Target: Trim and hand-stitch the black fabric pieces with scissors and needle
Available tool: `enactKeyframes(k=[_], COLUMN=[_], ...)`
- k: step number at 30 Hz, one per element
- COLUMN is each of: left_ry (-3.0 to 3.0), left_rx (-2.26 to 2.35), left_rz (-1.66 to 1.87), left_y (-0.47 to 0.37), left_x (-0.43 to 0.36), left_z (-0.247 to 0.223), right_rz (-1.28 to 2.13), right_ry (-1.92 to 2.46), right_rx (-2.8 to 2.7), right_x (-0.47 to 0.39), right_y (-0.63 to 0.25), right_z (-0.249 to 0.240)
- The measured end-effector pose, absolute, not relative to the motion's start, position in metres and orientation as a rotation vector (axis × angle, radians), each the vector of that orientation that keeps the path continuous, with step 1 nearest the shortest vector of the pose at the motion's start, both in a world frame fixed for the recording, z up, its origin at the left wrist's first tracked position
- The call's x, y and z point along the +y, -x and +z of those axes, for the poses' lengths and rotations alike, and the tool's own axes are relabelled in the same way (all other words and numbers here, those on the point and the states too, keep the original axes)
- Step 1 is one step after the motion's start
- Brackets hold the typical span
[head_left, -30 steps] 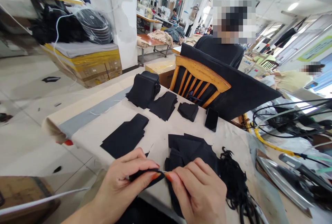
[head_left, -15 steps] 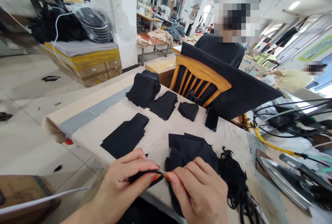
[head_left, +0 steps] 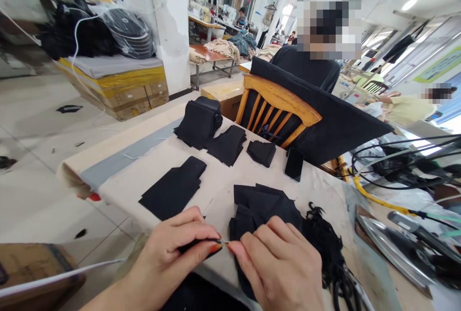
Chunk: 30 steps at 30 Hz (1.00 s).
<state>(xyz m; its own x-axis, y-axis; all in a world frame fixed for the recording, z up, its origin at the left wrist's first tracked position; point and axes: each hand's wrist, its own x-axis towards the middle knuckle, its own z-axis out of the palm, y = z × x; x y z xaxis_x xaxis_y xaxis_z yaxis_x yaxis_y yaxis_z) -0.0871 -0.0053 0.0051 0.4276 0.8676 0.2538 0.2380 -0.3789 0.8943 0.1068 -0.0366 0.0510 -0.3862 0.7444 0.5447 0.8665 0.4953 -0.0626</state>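
Note:
Between thumb and fingers, my left hand (head_left: 162,253) pinches a small folded piece of black fabric (head_left: 192,243). My right hand (head_left: 284,265) is closed, its thumb and forefinger on a thin, light, metal-looking tip (head_left: 224,242) that meets the edge of the fabric; the rest of that thing is hidden in my fingers. Under and beyond my right hand lies a loose pile of black fabric pieces (head_left: 266,203). A flat stack of cut black pieces (head_left: 175,188) is just past my left hand. Beside my right hand runs a tangle of black strips (head_left: 326,246).
More black fabric stacks (head_left: 199,123) line the table's far edge near a phone (head_left: 294,164). An iron (head_left: 398,248) rests at the right, with cables (head_left: 399,157) behind it. Beyond the table stand a wooden chair (head_left: 284,99) and a person in black (head_left: 306,68).
My right hand has shifted slightly right, away from my left fingertips. The fabric edge in my left hand looks flatter and is tucked closer between the fingers.

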Motion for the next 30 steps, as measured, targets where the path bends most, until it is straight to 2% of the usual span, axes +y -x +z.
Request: enactKeyframes(k=[4,7,9,13,16,20,25,26,30], left_ry=[-1.932,-1.903,-1.839,-1.719,-1.654,-1.590,-1.533,-1.557,-1.599], left_rx=[0.931,0.928,0.926,0.892,0.915,0.941,0.946,0.957,0.982], left_rz=[0.855,0.836,0.877,0.965,1.018,1.035,0.944,0.958,1.052], left_y=[0.089,0.090,0.090,0.086,0.082,0.078,0.079,0.079,0.081], left_x=[-0.001,0.000,-0.001,-0.002,-0.003,-0.004,-0.006,-0.007,-0.008], left_z=[0.007,0.010,0.010,0.006,0.003,0.003,0.004,0.004,0.001], right_rz=[-0.370,-0.172,0.214,1.322,1.724,1.809,1.316,1.331,1.773], right_ry=[1.302,1.307,1.341,1.360,1.211,1.138,1.357,1.358,1.206], right_rx=[-2.297,-2.227,-2.057,-1.397,-0.873,-0.612,-0.982,-0.997,-0.838], right_x=[-0.034,-0.035,-0.038,-0.048,-0.056,-0.058,-0.053,-0.053,-0.048], right_y=[-0.107,-0.106,-0.104,-0.088,-0.069,-0.057,-0.066,-0.068,-0.072], right_z=[0.055,0.045,0.031,-0.006,-0.024,-0.023,-0.010,-0.010,-0.013])
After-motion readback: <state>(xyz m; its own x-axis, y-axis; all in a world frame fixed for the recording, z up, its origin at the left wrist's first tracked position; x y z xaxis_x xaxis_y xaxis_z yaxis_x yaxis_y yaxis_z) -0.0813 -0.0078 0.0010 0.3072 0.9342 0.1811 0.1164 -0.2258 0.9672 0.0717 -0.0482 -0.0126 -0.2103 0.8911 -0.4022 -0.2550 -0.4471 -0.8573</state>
